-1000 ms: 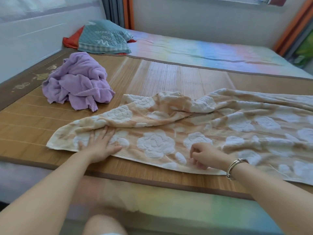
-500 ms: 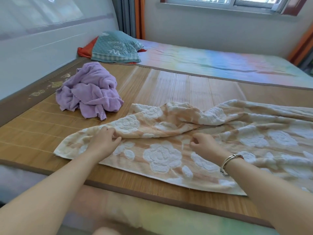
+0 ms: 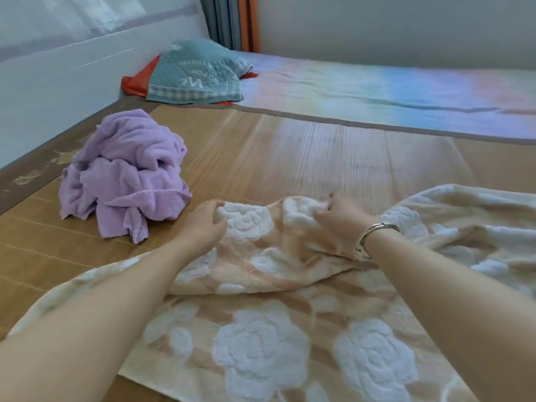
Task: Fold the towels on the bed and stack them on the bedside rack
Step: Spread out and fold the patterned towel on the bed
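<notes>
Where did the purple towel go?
In the head view, the purple towel lies crumpled on the bamboo mat at the left, just beyond the left hand and in front of the teal pillow.

Soft, even daylight, fairly bright, no hard shadows. Pale glare streak on the bamboo mat mid-frame. Rainbow colour wash over the sheet at the back. Whole frame slightly soft; near forearms blur at the bottom. Wide-angle bend at the edges, wall lines slanting.
</notes>
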The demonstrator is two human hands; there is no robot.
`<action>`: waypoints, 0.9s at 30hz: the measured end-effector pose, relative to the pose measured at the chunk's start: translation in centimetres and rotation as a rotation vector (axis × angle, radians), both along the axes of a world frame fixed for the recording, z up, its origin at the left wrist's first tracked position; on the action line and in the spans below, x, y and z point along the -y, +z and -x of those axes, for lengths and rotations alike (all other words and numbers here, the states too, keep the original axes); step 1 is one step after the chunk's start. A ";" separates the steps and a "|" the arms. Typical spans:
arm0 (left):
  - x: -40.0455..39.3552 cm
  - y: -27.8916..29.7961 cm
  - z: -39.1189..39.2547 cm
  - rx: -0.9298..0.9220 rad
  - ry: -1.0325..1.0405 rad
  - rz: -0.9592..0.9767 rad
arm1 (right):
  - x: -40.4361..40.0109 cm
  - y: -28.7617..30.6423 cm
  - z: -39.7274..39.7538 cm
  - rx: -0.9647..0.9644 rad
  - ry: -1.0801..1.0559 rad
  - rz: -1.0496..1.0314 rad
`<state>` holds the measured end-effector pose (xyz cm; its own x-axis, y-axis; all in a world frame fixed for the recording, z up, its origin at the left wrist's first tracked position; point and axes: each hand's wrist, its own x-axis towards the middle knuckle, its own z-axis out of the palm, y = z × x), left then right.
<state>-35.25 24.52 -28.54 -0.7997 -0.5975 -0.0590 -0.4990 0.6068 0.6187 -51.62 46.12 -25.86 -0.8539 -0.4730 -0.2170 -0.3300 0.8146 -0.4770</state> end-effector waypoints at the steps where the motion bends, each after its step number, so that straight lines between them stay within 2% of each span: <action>1: -0.4 0.2 0.9 0.002 -0.009 -0.011 | 0.0 -0.1 0.0 0.060 0.051 0.011; 4: -2.3 1.6 2.1 -0.011 -0.035 -0.046 | -1.2 0.6 -2.2 0.102 0.260 0.193; 6: -3.1 2.8 2.2 -0.063 -0.080 -0.032 | -2.6 1.8 -4.8 0.095 0.453 0.227; 8: -3.8 4.1 1.9 -0.075 -0.144 -0.024 | -4.3 2.9 -6.9 0.119 0.651 0.123; 10: -4.5 5.1 1.6 -0.002 -0.246 -0.056 | -5.8 3.6 -8.3 0.280 0.777 -0.044; 12: -5.5 5.8 1.0 0.202 -0.325 -0.126 | -6.8 4.2 -8.8 0.497 0.770 -0.139; 13: -5.9 5.8 0.6 0.346 -0.352 -0.125 | -7.1 4.2 -8.8 0.539 0.711 -0.136; 14: -6.1 5.7 0.3 0.482 -0.384 -0.068 | -7.1 3.9 -8.5 0.527 0.637 -0.116; 16: -6.2 5.2 -0.5 0.652 -0.460 0.107 | -6.8 3.1 -7.6 0.350 0.518 -0.095; 18: -6.5 5.0 -1.1 0.695 -0.479 0.213 | -6.4 2.7 -6.7 0.225 0.436 -0.099; 20: -6.9 5.4 -1.6 0.706 -0.469 0.198 | -6.5 2.3 -6.1 0.167 0.428 -0.135; 22: -7.2 5.5 -1.9 0.732 -0.497 0.209 | -6.4 2.4 -5.8 0.167 0.444 -0.213; 24: -7.4 5.4 -1.9 0.742 -0.493 0.197 | -6.2 2.4 -6.1 0.254 0.441 -0.254; 27: -7.3 5.1 -1.3 0.713 -0.443 0.168 | -6.0 2.1 -6.8 0.192 0.505 -0.291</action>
